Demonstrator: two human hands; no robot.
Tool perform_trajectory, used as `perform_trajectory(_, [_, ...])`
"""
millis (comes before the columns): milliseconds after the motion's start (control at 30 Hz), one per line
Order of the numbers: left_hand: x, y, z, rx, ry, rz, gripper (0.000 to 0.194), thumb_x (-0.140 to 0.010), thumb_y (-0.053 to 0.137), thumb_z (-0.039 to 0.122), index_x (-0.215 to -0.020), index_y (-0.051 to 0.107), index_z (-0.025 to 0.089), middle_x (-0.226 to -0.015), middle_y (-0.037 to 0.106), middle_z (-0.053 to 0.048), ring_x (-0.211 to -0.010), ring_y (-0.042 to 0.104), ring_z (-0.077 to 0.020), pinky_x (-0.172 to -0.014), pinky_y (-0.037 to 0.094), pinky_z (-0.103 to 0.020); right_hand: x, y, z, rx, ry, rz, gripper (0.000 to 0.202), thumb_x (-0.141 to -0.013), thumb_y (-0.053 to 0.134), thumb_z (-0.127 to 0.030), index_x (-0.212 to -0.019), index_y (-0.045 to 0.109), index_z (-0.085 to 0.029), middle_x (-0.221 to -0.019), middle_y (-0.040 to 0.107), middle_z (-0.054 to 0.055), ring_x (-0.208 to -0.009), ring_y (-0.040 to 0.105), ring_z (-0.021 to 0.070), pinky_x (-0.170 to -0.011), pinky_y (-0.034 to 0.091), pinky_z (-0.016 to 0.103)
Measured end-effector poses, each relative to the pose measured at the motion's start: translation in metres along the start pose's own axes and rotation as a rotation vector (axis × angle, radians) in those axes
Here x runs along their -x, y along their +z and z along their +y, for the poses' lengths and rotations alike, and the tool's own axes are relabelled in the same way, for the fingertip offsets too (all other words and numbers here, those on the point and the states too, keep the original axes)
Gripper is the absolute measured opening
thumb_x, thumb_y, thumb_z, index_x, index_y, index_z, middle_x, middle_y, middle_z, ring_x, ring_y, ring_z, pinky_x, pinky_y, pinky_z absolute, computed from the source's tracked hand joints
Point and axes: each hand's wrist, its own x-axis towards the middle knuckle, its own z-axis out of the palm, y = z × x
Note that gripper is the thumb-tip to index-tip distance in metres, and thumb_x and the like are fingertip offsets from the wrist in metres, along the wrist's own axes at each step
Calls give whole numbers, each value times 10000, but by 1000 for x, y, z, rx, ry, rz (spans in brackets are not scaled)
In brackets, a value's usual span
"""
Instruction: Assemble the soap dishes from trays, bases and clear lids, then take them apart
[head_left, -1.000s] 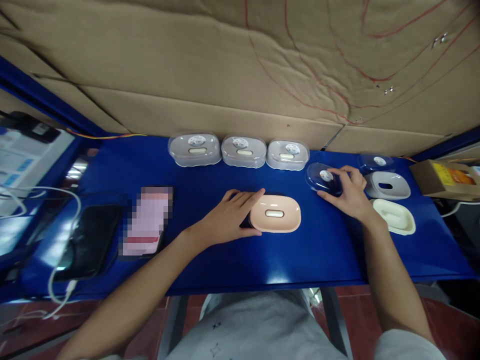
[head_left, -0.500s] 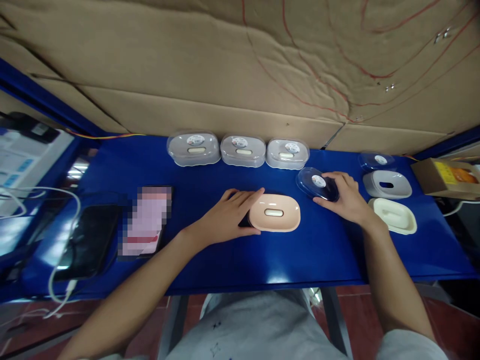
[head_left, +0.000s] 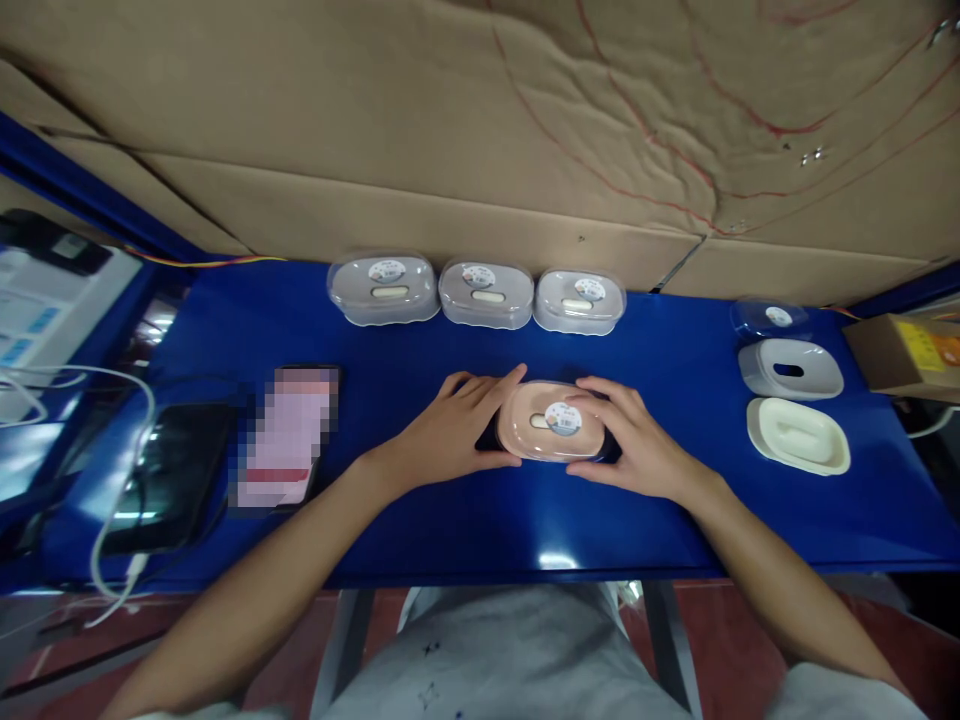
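Note:
A peach oval box (head_left: 525, 438) rests on the blue table in front of me, a clear lid (head_left: 589, 425) with a round label over its top. Around the box's left end curls my left hand (head_left: 457, 425), thumb at the near side, fingers at the far side. My right hand (head_left: 637, 440) grips the lid at the right end, fingertips on its edge. Whether the lid is fully seated cannot be made out.
Three lidded grey boxes (head_left: 486, 310) line the back. At right are a clear lid (head_left: 765, 320), a grey box part (head_left: 817, 370), a cream tray (head_left: 810, 440) and a carton (head_left: 885, 355). A phone (head_left: 289, 435) and black tablet (head_left: 169, 480) lie left.
My right hand has carried the clear lid leftward from the table's right part onto the peach box. My left hand has stayed at the box's left end.

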Motion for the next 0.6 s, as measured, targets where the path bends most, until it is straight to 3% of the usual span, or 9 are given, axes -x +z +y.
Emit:
perform_trajectory(133, [0, -1, 1, 7, 4, -7, 1124, -976, 797, 684, -1804, 170, 252, -1676, 560, -194, -1483, 570, -407, -1259, 341, -550, -3, 6, -3, 24, -46, 18, 789, -1018, 750, -566, -1681, 411, -305, -1629, 545, 217, -1546, 525, 441, -1174, 509, 660])
perform_trajectory(433, [-1, -3, 2, 29, -32, -14, 1161, -940, 841, 673, -1807, 167, 296, -1649, 593, -169, -1459, 586, -407, -1244, 362, -549, -3, 3, -5, 86, -115, 74, 890, -1006, 780, -529, -1760, 330, -388, -1639, 579, 157, -1497, 575, 419, -1168, 496, 632])
perform_trajectory(600, [-1, -1, 2, 24, -12, 1, 1143, -938, 842, 685, -1796, 215, 264, -1615, 617, -179, -1439, 594, -404, -1244, 359, -550, -3, -1, -5, 90, -129, 82, 915, -997, 794, -537, -1767, 315, -416, -1642, 588, 137, -1486, 583, 416, -1168, 489, 636])
